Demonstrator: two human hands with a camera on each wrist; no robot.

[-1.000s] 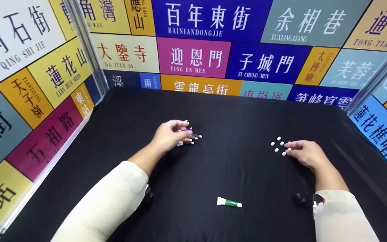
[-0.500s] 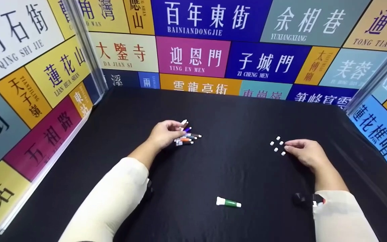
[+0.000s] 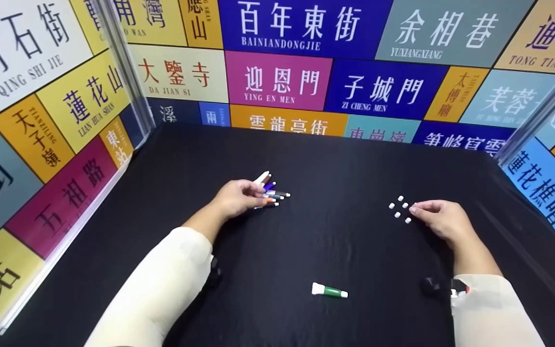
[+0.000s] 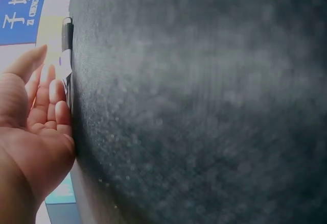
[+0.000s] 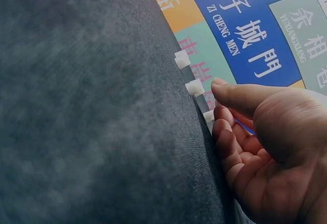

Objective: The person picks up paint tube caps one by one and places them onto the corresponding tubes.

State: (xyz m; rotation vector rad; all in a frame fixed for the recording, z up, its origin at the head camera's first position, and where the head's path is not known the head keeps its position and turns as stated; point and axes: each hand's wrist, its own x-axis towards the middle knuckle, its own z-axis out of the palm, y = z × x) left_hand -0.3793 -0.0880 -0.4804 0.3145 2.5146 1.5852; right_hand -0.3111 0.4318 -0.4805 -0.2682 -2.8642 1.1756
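My left hand (image 3: 240, 198) reaches over a loose pile of small paint tubes on the black cloth. Its thumb and fingers close about the rear of an orange tube (image 3: 270, 200), mostly hidden behind them. A purple tube (image 3: 269, 186), a cream-white tube (image 3: 261, 178) and several darker ones lie around it. In the left wrist view, a dark tube (image 4: 67, 34) shows beyond the fingers. My right hand (image 3: 443, 219) pinches what seems a small white cap, nearly hidden by the fingertips. Beside it lie several loose white caps (image 3: 397, 215), also in the right wrist view (image 5: 194, 87).
A green paint tube (image 3: 330, 291) with a white flat end lies alone near the front of the black-covered table (image 3: 335, 231). Panels with printed street names (image 3: 277, 79) wall in the back and both sides.
My left hand has drawn slightly back and down, from the cream-white tube towards the orange one. One white cap by my right fingertips has gone from sight; that hand has barely moved.
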